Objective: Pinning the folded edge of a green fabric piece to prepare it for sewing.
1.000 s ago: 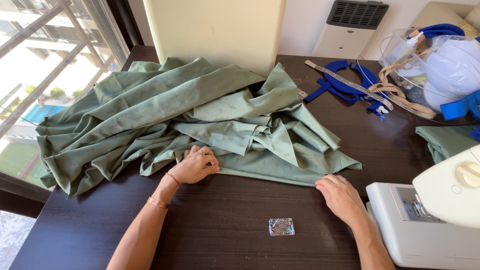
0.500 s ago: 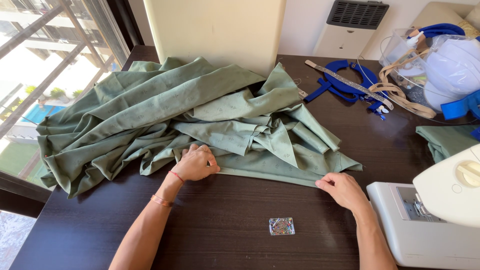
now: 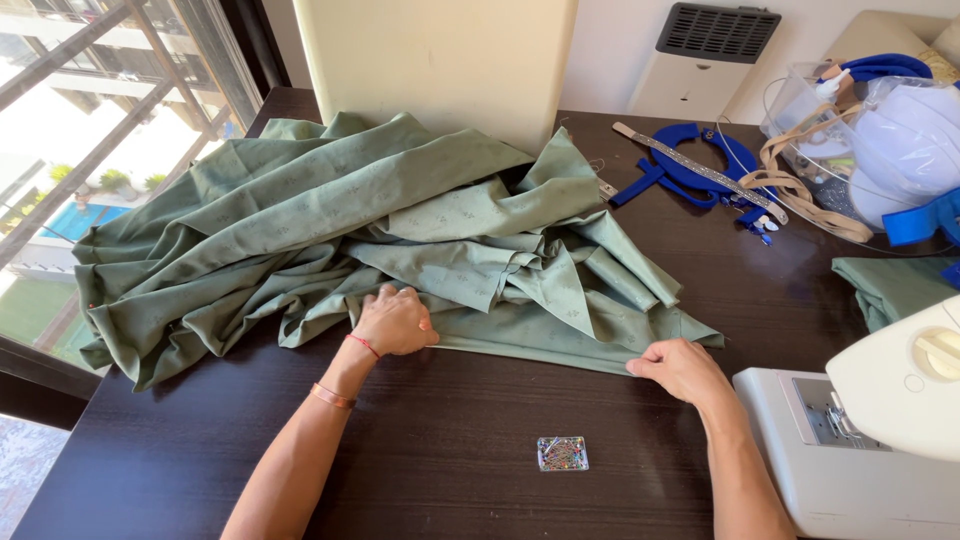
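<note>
A large sage-green patterned cloth (image 3: pixel 330 230) lies bunched over the dark wooden table (image 3: pixel 450 450). My left hand (image 3: pixel 395 322) is closed on the cloth's near folded edge, left of the middle. My right hand (image 3: pixel 682 368) pinches the same edge near its right corner. The edge runs fairly straight between the two hands. A small clear box of pins (image 3: pixel 562 453) sits on the table in front of me, between my forearms.
A white sewing machine (image 3: pixel 870 430) stands at the right front. Behind it lie another folded green piece (image 3: pixel 890 285), blue straps with a ruler (image 3: pixel 700 165) and a plastic bag of supplies (image 3: pixel 880 140). A cream panel (image 3: pixel 440 60) stands at the back; a window lies left.
My right hand has slid up and left along the table onto the cloth's right corner and taken hold of the edge. The left hand has stayed put on the edge.
</note>
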